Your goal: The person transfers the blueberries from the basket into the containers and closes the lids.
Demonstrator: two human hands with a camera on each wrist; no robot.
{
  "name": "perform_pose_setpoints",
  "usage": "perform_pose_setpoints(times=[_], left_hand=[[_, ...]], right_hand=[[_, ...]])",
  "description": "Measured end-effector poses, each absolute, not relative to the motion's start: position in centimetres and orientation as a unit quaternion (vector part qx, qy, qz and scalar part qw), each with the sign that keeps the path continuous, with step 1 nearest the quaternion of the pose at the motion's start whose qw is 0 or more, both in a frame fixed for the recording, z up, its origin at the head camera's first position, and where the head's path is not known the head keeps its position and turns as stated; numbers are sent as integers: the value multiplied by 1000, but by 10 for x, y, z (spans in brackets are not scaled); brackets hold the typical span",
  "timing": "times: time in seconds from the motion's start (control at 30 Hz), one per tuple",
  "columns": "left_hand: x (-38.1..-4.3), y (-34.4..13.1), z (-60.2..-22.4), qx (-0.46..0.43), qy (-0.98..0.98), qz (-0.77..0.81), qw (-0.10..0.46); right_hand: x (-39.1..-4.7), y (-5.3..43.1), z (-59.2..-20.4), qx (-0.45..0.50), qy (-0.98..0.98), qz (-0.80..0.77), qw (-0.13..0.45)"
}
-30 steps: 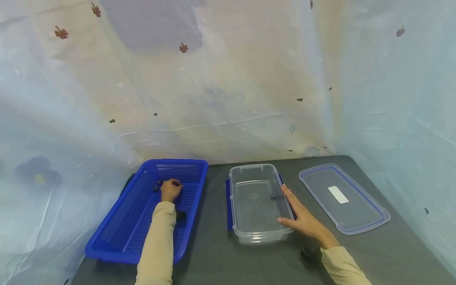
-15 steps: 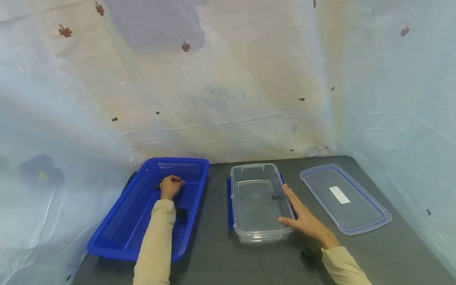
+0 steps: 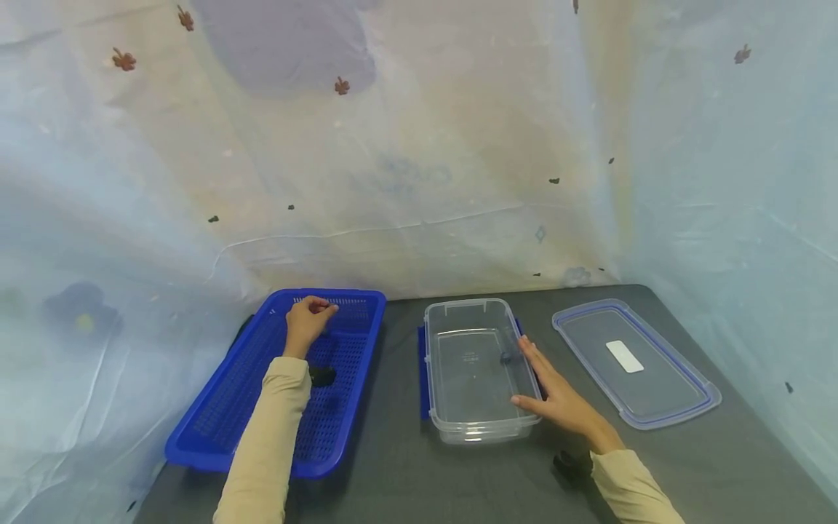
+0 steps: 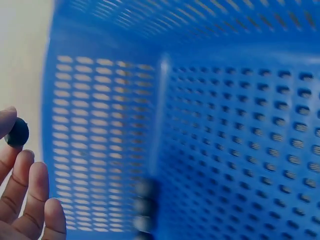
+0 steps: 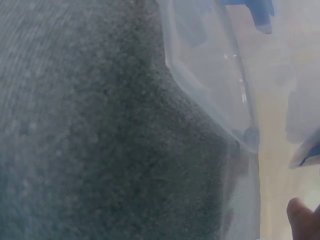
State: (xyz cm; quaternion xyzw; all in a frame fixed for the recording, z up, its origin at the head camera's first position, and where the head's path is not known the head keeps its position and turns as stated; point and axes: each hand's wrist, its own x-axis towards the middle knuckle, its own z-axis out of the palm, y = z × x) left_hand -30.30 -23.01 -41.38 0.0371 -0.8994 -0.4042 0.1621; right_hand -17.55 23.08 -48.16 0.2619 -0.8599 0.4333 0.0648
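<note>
My left hand (image 3: pixel 306 324) is raised over the far part of the blue perforated basket (image 3: pixel 222 429). Between thumb and forefinger it pinches a small dark ball (image 4: pixel 18 132), the other fingers loosely bent. Several blurred dark balls (image 4: pixel 145 202) lie in a row at the basket's end wall in the left wrist view. My right hand (image 3: pixel 559 397), fingers extended, rests along the right side of the clear plastic container (image 3: pixel 468 378). A small dark thing (image 3: pixel 505 358) shows at that container's right wall. In the right wrist view only a fingertip (image 5: pixel 300 215) appears.
A clear lid (image 3: pixel 635 364) with a blue seal and white label lies on the grey table (image 3: pixel 484 484) to the right. Blue clip flaps (image 3: pixel 423 371) hang at the container's sides. A patterned sheet (image 3: pixel 419 145) encloses the back and sides.
My left hand has lifted from the basket's floor, moving up and slightly left, with the small dark ball pinched. The right hand has stayed at the container.
</note>
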Motion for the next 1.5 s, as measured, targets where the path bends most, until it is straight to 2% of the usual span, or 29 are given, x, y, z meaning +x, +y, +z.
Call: perform_pose_setpoints(times=[0.37,0.73,1.07,1.37,1.5], left_hand=[[-291,-208,-380,-19,-898,-410,156],[-272,-171,-352,-78,-890,-433,124],[-263,-127,-349,-141,-871,-461,97],[-269,-77,-355,-176,-839,-511,67],[-273,-55,-360,-184,-821,-539,35]], right_hand=[[-167,232,-478,270,-866,417,50],[-161,225,-474,260,-870,417,40],[-164,224,-481,264,-866,421,61],[-166,224,-486,272,-853,441,66],[-165,222,-486,271,-850,447,64]])
